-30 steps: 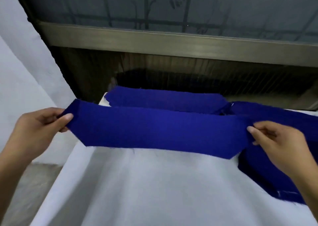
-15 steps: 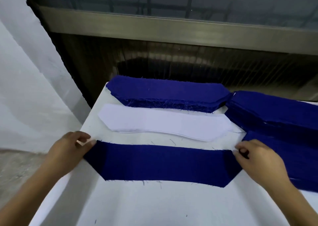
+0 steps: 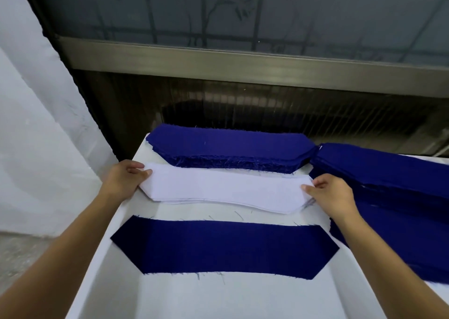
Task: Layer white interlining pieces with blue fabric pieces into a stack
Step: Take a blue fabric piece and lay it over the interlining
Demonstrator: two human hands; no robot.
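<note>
A single blue fabric piece [image 3: 224,247] lies flat on the white table [image 3: 218,299] near me. Beyond it sits a thin pile of white interlining pieces [image 3: 223,188]. My left hand [image 3: 124,181] pinches the left end of the top white piece, thumb on top. My right hand [image 3: 328,193] pinches its right end. A thick stack of blue pieces [image 3: 230,148] lies behind the white pile at the table's far edge.
More blue fabric stacks [image 3: 388,180] spread along the table's right side. A dark window sill and metal frame [image 3: 243,66] rise just behind the table. The table's left edge drops to a grey floor [image 3: 19,253], with white cloth hanging at the left.
Both hands laid the blue piece flat on the table, let go of it, and reached forward to the white interlining pile, taking hold of its two ends.
</note>
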